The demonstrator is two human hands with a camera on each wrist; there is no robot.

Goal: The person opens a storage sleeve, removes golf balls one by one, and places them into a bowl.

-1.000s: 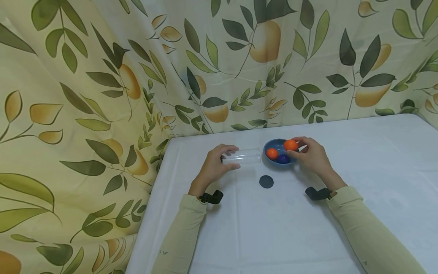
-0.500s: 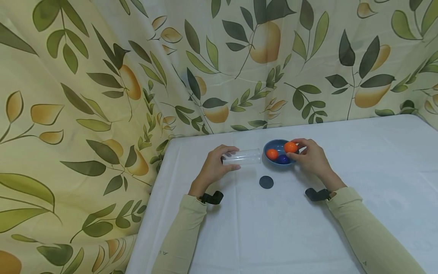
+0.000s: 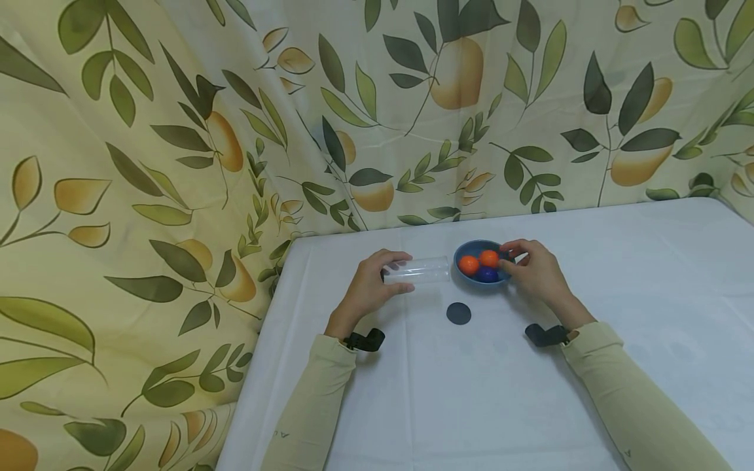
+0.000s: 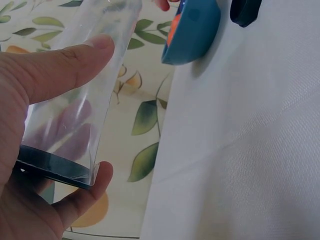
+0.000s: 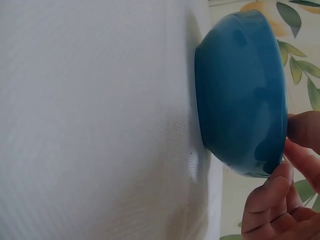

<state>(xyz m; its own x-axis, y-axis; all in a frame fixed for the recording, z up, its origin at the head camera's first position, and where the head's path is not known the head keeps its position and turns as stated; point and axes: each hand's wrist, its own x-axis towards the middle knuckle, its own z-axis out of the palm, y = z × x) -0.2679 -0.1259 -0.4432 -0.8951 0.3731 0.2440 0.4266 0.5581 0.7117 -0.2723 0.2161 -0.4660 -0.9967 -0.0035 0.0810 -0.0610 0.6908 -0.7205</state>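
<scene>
My left hand (image 3: 368, 281) grips a clear plastic canister (image 4: 75, 95) around its dark-bottomed end, thumb on one side and fingers on the other. The canister lies sideways in the head view, pointing at a blue bowl (image 3: 467, 247), and nothing shows inside it. In the bowl sit two orange balls (image 3: 468, 265) and a dark blue ball (image 3: 487, 274). My right hand (image 3: 538, 271) is at the bowl's right rim, its thumb and fingers apart just behind the nearer orange ball (image 3: 489, 259). The right wrist view shows its fingertips (image 5: 281, 172) right at the rim.
A dark round disc (image 3: 459, 313) lies on the white-covered table (image 3: 459, 405) in front of the bowl. Behind and to the left hangs a curtain (image 3: 412, 98) printed with fruit and leaves. Both wrists wear black camera mounts (image 3: 365, 339).
The orange ball that my right hand pinched over the bowl's rim has been let go and now rests further left in the bowl. The left hand and canister have stayed nearly still.
</scene>
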